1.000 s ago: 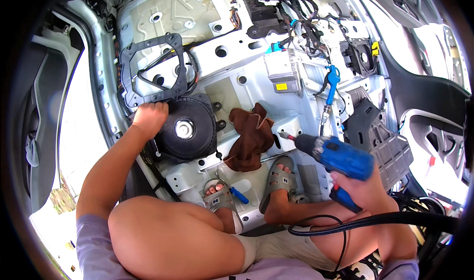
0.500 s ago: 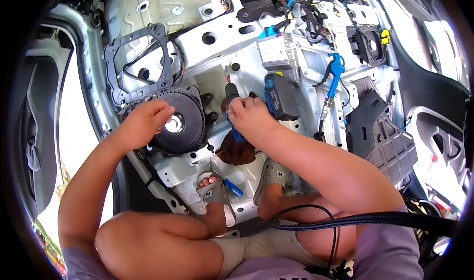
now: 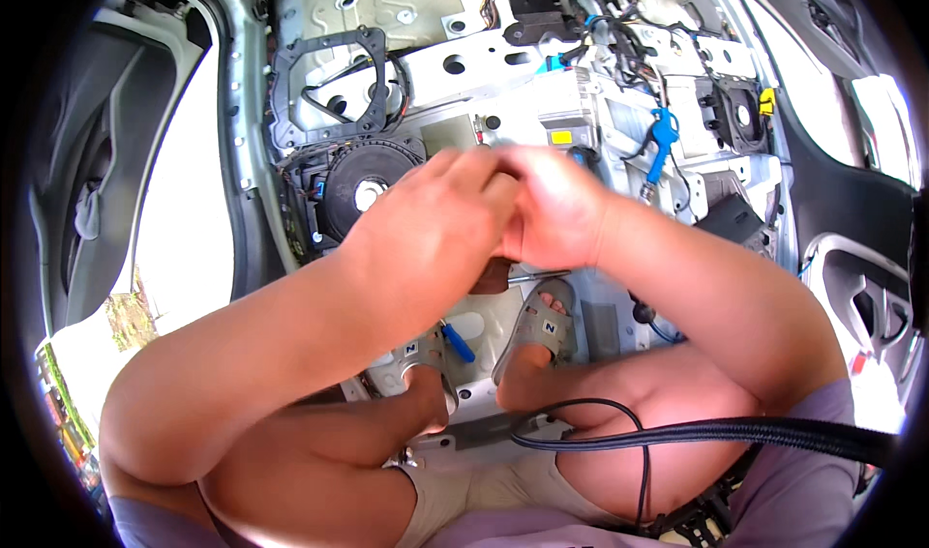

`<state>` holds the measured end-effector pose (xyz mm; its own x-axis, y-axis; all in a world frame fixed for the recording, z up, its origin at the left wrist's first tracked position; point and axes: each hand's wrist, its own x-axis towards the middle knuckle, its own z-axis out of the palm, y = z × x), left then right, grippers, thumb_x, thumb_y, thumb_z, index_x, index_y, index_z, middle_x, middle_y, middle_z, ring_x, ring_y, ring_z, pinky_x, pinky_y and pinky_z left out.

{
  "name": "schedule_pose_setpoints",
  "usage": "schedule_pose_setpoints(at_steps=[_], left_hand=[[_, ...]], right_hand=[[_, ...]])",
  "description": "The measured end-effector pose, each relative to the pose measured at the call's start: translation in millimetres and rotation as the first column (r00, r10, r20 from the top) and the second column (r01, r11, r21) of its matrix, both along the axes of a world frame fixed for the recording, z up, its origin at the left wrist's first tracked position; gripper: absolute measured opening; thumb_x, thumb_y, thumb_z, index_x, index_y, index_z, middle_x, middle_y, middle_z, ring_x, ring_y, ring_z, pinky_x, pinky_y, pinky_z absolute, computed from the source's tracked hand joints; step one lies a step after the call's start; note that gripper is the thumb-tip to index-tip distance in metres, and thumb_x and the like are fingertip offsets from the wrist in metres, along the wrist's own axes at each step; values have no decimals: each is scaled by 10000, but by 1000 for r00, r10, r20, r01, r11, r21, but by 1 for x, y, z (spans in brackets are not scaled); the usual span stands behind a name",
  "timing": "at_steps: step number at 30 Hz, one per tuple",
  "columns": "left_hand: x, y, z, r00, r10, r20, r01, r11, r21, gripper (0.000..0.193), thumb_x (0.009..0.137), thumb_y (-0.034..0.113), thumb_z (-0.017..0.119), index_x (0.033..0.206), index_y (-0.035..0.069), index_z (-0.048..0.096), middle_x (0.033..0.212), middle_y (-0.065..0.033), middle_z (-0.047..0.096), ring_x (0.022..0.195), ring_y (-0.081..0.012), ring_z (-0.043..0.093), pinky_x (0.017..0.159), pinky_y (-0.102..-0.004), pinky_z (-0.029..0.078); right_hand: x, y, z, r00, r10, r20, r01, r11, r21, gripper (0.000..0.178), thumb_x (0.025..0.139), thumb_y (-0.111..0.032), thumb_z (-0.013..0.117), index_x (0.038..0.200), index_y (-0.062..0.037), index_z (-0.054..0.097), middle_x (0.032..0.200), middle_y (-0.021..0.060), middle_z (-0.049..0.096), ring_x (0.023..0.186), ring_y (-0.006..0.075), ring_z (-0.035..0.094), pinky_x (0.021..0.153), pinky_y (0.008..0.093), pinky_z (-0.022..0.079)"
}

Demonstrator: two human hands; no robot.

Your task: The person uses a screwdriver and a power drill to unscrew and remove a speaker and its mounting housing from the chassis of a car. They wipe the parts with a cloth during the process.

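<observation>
My left hand [image 3: 435,219] and my right hand [image 3: 559,207] meet in front of me, raised above the bare metal floor of a vehicle. Fingers on both are curled together; whatever lies between them is hidden, and the hands are slightly blurred. Below and behind them is a cordless drill, mostly covered, with its bit [image 3: 478,129] pointing away from me. A brown item [image 3: 494,277] shows just under the hands, with a thin metal rod [image 3: 538,277] beside it. A screwdriver with a blue handle [image 3: 458,343] lies between my sandalled feet.
Left of my hands sits a round black housing [image 3: 360,176], with a black frame [image 3: 281,93] beyond it. To the right are a blue air gun [image 3: 663,132] and a black panel [image 3: 731,221]. Wiring [image 3: 619,40] runs at the back. A black cable [image 3: 716,432] crosses my right leg.
My right hand has lifted off the drill and my left hand has come over from beside the round housing; the two now meet. The view has shifted, so the surroundings sit farther right.
</observation>
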<state>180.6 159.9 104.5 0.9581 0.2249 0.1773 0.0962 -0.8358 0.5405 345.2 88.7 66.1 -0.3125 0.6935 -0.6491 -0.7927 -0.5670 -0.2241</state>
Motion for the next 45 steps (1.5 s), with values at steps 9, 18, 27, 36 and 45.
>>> schedule_pose_setpoints(at_steps=[9,18,27,36,45], left_hand=[[39,-78,162,968,-186,169,93,890,447,197,797,48,724,989,28,685,1117,-139,655,1105,-358,630,1004,-475,508],[-62,-124,171,878,460,128,-473,875,100,153,966,-7,628,1092,-15,714,1089,-139,728,1030,-253,702,930,-356,527],[-247,-135,127,555,824,-117,-817,513,-261,188,1051,56,576,1138,-11,730,1031,-45,729,974,-123,673,874,-276,518],[-254,-171,147,560,828,-20,-785,523,-332,176,1027,55,605,1132,-21,723,1001,-41,733,943,-106,674,849,-256,520],[-204,-82,76,620,758,-205,-772,540,-335,252,973,161,648,1157,16,739,919,-48,733,845,-140,688,727,-295,541]], right_hand=[[36,-72,162,974,-136,179,59,924,377,279,1065,-332,517,1010,-116,686,956,32,707,856,155,664,763,332,543],[57,-262,21,209,107,972,-274,961,-46,247,1038,-219,580,895,-44,682,749,68,695,691,160,680,648,332,540],[-38,-398,-153,-317,310,896,-524,730,-438,113,745,-27,692,816,-43,778,881,230,738,893,419,726,799,473,588],[-49,-426,-164,-177,44,983,-417,901,-116,192,845,-165,698,934,-6,758,946,280,720,970,467,702,845,532,558],[11,-355,-56,-374,40,927,-483,844,-231,358,854,-352,783,1006,-28,773,964,227,752,898,404,728,780,460,561]])
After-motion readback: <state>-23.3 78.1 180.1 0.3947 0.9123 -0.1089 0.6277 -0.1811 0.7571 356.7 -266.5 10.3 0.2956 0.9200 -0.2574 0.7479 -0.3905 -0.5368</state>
